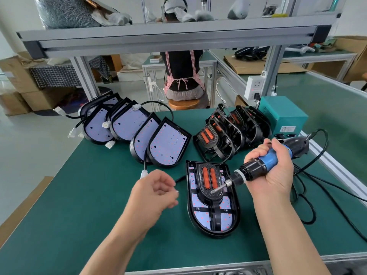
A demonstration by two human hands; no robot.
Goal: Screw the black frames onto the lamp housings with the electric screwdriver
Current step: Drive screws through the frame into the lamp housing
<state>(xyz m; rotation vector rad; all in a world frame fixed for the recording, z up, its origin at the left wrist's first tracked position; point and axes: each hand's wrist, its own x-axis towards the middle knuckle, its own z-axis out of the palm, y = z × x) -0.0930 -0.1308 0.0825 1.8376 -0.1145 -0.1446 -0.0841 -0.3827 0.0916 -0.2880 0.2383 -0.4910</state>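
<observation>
The right hand (276, 171) grips the electric screwdriver (258, 167), its tip just above the black frame (210, 181). The left hand (153, 193) hangs loose beside it, holding nothing I can see. The frame sits in a lamp housing (191, 215) between the hands; more lamp housings (137, 128) lie beyond the left hand.

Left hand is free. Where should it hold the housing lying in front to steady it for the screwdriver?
Probably take the housing by its straight left rim, left hand coming from the left. It lies flat, that long edge is bare, and the right hand holds the screwdriver over the black frame from the right.
</observation>
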